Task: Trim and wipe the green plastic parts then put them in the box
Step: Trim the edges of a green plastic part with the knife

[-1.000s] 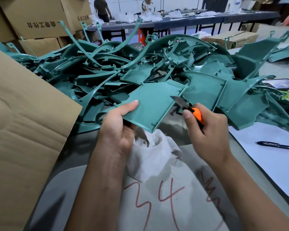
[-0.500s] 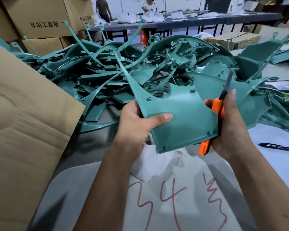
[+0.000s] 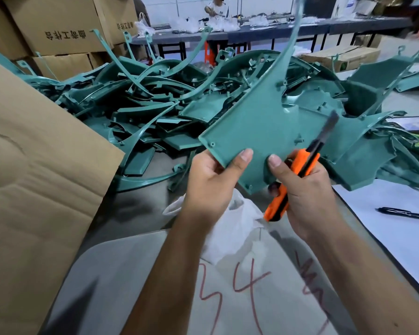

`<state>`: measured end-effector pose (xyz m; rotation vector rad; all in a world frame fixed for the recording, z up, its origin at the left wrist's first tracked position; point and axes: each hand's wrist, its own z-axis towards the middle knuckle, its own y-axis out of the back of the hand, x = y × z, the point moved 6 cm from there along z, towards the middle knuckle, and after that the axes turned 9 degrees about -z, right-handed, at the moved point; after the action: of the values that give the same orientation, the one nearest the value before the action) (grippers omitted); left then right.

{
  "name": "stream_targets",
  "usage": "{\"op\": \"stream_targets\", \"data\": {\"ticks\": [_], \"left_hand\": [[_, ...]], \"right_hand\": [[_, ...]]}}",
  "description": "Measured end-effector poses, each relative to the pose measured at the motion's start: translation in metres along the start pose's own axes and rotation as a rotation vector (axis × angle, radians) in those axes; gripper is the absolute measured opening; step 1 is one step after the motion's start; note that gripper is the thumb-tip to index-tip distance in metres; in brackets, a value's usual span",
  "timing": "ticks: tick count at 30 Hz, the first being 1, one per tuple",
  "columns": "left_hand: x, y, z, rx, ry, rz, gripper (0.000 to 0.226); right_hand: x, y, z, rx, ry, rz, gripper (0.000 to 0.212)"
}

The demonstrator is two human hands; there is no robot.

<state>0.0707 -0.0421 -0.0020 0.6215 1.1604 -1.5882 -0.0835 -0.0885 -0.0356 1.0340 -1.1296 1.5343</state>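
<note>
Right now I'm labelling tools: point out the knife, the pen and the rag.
knife [image 3: 300,166], head view, orange handle.
pen [image 3: 405,213], head view, mid barrel.
rag [image 3: 235,226], head view, bunched white cloth.

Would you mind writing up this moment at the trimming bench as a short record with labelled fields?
Held part: green plastic part, flat panel with a long curved arm pointing up
Left hand: left hand pinches the panel's lower edge, thumb on its face
Right hand: right hand presses a thumb on the panel and grips the orange utility knife
Blade: extended, pointing up and away, beside the panel's right edge
Cloth: white cloth lying below the hands
Stock: pile of green parts behind
Box: cardboard flap at left
Extras: black pen at right
</note>
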Motion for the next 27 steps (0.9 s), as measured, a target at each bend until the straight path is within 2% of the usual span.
{"op": "stream_targets", "data": {"ticks": [4,7,10,12,15,21,24,27], "left_hand": [[-0.014,0.009,0.0,-0.132,-0.215,0.176,0.022],[-0.021,0.029,-0.002,-0.249,-0.337,0.553,0.014],[-0.016,0.036,-0.004,-0.225,-0.371,0.83,0.017],[-0.014,0.033,-0.006,-0.178,-0.4,0.928,0.021],[-0.016,0.028,-0.008,-0.138,-0.447,0.944,0.023],[-0.01,0.019,-0.007,-0.019,-0.43,0.95,0.019],[-0.008,0.021,-0.005,0.033,-0.414,0.9,0.026],[-0.014,0.021,-0.005,0.047,-0.434,0.887,0.048]], "right_hand": [[0.011,0.002,-0.003,-0.11,0.2,-0.447,0.023],[0.028,0.002,-0.011,-0.147,0.413,-0.615,0.041],[0.039,-0.018,-0.025,0.012,0.571,-0.645,0.031],[0.037,-0.031,-0.031,0.117,0.61,-0.68,0.038],[0.028,-0.036,-0.03,0.161,0.593,-0.773,0.032],[0.031,-0.029,-0.025,0.058,0.647,-0.924,0.025],[0.032,-0.022,-0.022,-0.001,0.629,-0.871,0.026],[0.032,0.0,-0.008,-0.11,0.517,-0.845,0.03]]}}
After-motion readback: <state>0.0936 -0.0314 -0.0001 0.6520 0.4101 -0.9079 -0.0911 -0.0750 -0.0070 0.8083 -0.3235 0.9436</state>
